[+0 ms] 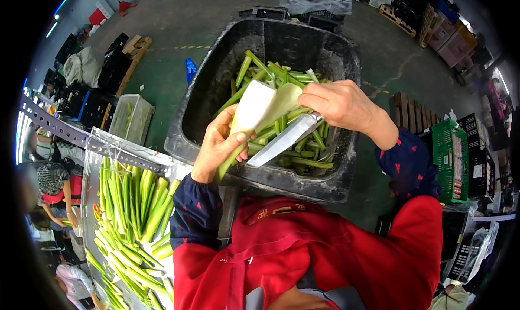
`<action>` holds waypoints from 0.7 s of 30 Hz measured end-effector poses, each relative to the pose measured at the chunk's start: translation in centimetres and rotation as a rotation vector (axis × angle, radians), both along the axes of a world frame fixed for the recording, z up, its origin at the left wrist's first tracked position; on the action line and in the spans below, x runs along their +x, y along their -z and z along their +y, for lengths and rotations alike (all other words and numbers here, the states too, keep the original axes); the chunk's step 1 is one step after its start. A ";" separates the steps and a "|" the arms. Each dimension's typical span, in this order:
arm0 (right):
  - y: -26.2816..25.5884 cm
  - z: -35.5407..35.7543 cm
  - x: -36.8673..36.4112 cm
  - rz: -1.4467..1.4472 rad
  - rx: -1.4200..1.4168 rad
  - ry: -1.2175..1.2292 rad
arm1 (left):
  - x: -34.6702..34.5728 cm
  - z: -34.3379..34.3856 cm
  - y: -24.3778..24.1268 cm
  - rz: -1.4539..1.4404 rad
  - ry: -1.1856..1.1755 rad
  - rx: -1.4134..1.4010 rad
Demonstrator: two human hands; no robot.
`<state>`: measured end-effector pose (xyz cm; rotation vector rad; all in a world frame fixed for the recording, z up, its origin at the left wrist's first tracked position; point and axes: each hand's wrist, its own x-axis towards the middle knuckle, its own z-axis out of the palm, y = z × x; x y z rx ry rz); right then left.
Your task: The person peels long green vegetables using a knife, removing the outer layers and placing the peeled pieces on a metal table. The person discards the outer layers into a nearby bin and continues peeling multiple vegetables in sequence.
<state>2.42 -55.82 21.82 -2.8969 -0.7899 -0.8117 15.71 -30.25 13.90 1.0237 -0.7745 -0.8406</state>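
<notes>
My left hand (221, 141) grips a pale green stalk vegetable (254, 106) with a broad white base, its thinner end pointing down past my wrist. In my right hand (345, 106) is a knife (280, 141), its blade slanting down to the left below the stalk. The right fingertips also pinch an outer layer (286, 100) that curls away from the white base. Both hands are over a large black plastic bin (223, 58). Cut green stalks and trimmings (310, 151) lie heaped inside it.
At left, a table (91, 188) bears many green stalks (134, 204). A perforated metal bar (57, 123) crosses its far corner. Beyond stands a white plastic crate (132, 115); at right are a green crate (449, 161) and a wooden pallet (414, 113). Other people (57, 188) are at far left.
</notes>
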 end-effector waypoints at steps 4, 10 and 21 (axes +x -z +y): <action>1.3 -1.4 0.8 0.045 0.111 0.061 | 0.4 1.0 -0.3 0.091 -0.034 -0.100; 4.2 -3.6 1.4 0.093 0.322 0.341 | 0.6 2.4 -0.4 0.190 -0.249 -0.177; 4.9 1.9 2.5 0.344 0.357 0.265 | -1.7 20.7 5.0 0.185 -0.972 -0.084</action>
